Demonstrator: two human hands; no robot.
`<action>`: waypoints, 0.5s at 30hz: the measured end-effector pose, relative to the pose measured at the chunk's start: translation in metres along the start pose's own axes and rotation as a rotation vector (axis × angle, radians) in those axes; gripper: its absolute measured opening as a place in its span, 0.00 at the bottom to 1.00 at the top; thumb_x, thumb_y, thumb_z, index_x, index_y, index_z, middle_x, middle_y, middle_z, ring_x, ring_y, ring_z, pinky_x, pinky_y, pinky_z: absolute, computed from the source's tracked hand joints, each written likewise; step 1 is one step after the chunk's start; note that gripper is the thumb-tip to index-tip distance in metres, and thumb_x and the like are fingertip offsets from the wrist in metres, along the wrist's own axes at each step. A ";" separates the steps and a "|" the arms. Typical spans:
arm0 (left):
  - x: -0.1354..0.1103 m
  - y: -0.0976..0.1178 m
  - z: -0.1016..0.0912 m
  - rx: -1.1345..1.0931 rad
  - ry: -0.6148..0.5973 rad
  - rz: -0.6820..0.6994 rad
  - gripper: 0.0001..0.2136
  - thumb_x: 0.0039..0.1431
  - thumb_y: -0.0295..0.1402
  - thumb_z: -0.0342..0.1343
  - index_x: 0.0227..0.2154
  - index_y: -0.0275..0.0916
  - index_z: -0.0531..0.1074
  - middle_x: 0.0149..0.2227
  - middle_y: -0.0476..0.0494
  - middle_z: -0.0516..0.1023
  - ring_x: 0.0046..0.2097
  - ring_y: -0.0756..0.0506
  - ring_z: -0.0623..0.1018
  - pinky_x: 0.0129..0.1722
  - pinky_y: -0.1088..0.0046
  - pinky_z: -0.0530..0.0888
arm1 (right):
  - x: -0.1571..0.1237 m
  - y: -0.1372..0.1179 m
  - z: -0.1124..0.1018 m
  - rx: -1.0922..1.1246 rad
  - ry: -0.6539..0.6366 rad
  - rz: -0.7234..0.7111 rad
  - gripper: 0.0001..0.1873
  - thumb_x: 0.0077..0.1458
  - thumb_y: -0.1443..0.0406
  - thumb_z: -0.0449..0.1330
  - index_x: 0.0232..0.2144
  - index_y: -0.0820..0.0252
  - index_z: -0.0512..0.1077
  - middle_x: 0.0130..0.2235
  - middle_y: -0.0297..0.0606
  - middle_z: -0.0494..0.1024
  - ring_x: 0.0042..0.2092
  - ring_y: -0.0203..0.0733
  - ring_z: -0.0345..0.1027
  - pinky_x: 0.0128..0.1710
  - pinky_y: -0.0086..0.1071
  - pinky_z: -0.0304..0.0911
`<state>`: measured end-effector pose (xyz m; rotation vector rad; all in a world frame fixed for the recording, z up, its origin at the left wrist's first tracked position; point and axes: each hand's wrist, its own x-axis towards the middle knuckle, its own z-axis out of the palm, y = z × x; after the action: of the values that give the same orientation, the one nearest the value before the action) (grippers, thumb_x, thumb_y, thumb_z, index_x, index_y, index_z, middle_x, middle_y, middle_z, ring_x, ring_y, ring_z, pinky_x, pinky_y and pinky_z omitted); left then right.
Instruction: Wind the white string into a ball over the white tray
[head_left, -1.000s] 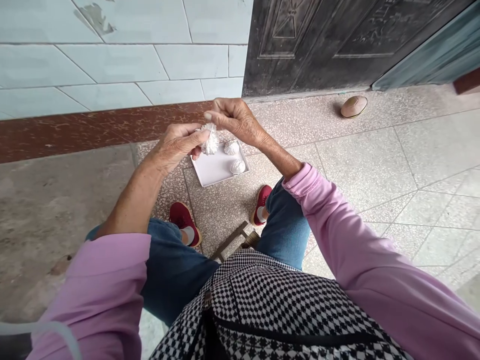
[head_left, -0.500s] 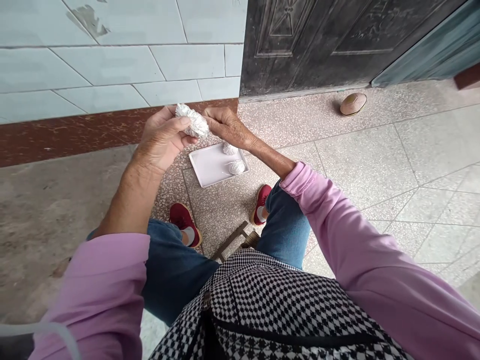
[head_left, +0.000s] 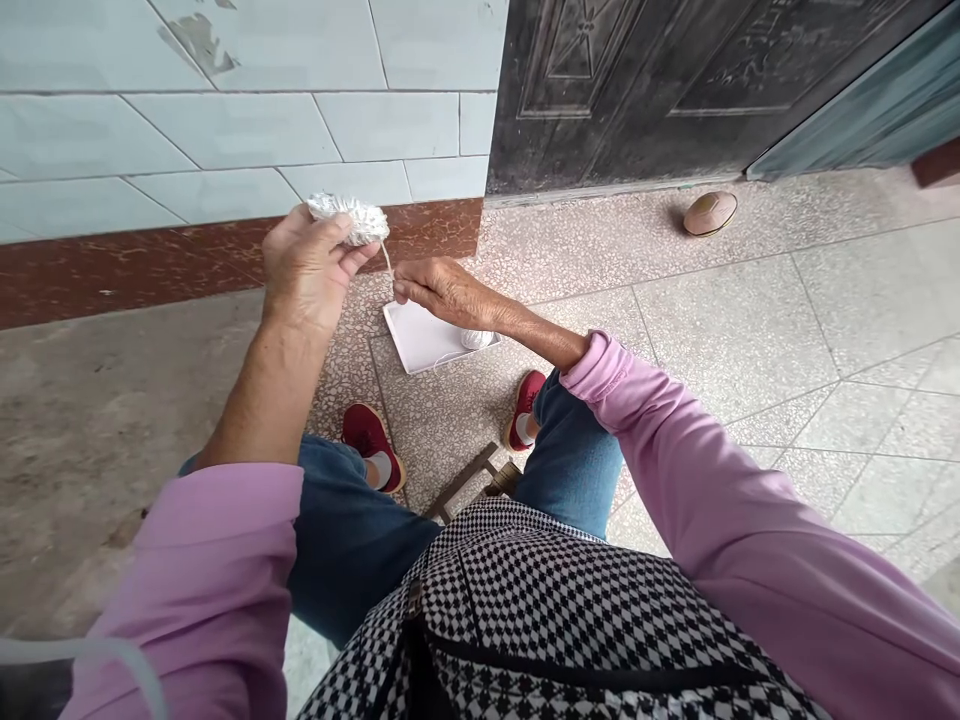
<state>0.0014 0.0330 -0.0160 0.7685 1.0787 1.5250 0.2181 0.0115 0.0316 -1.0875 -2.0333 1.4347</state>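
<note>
My left hand (head_left: 307, 265) is raised and grips a white ball of thread (head_left: 351, 217) between thumb and fingers. A strand of thread (head_left: 387, 260) runs from that ball down to my right hand (head_left: 442, 290), which pinches it. Below my right hand a white square tray (head_left: 420, 340) lies on the floor. One more white thread ball (head_left: 475, 339) shows on the tray, partly behind my right wrist.
I sit with knees apart, red shoes (head_left: 369, 440) on the speckled floor, a wooden stool part (head_left: 469, 480) between them. A checked bag (head_left: 540, 620) lies in my lap. A tiled wall stands at the left, a dark door (head_left: 675, 80) ahead, a small oval ball (head_left: 709, 212) near it.
My left hand has lifted the thread ball up and to the left. My right hand has dropped toward the tray, drawing a strand out between the hands and covering one ball on the tray.
</note>
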 end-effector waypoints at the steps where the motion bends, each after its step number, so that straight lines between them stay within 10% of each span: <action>1: 0.001 -0.004 0.000 0.036 0.005 0.025 0.24 0.48 0.31 0.88 0.40 0.45 0.77 0.42 0.46 0.89 0.45 0.44 0.88 0.41 0.72 0.92 | -0.001 -0.001 0.000 -0.001 -0.033 -0.017 0.33 0.79 0.42 0.80 0.33 0.51 0.72 0.34 0.41 0.76 0.50 0.59 0.77 0.57 0.45 0.77; 7: 0.015 -0.006 -0.003 0.113 0.111 0.158 0.25 0.49 0.32 0.86 0.46 0.43 0.78 0.44 0.48 0.90 0.44 0.44 0.89 0.41 0.69 0.92 | 0.003 0.011 -0.007 0.113 -0.011 -0.052 0.33 0.83 0.40 0.77 0.34 0.53 0.75 0.30 0.34 0.69 0.39 0.49 0.69 0.42 0.39 0.72; 11: 0.025 0.047 -0.040 -0.010 0.252 0.107 0.22 0.58 0.26 0.81 0.47 0.47 0.77 0.52 0.51 0.93 0.60 0.41 0.94 0.64 0.61 0.96 | 0.012 0.043 -0.029 0.166 0.015 -0.005 0.38 0.85 0.31 0.74 0.36 0.52 0.75 0.24 0.25 0.59 0.31 0.41 0.58 0.37 0.36 0.68; 15: 0.027 0.100 -0.097 -0.061 0.445 0.132 0.09 0.77 0.32 0.73 0.46 0.49 0.78 0.64 0.54 0.92 0.76 0.53 0.87 0.76 0.81 0.85 | 0.013 0.082 -0.066 0.091 0.140 0.051 0.41 0.82 0.25 0.71 0.38 0.51 0.78 0.23 0.26 0.60 0.33 0.42 0.62 0.36 0.37 0.67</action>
<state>-0.1301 0.0337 0.0375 0.4738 1.3161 1.8887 0.2867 0.0738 -0.0203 -1.1751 -1.8383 1.4190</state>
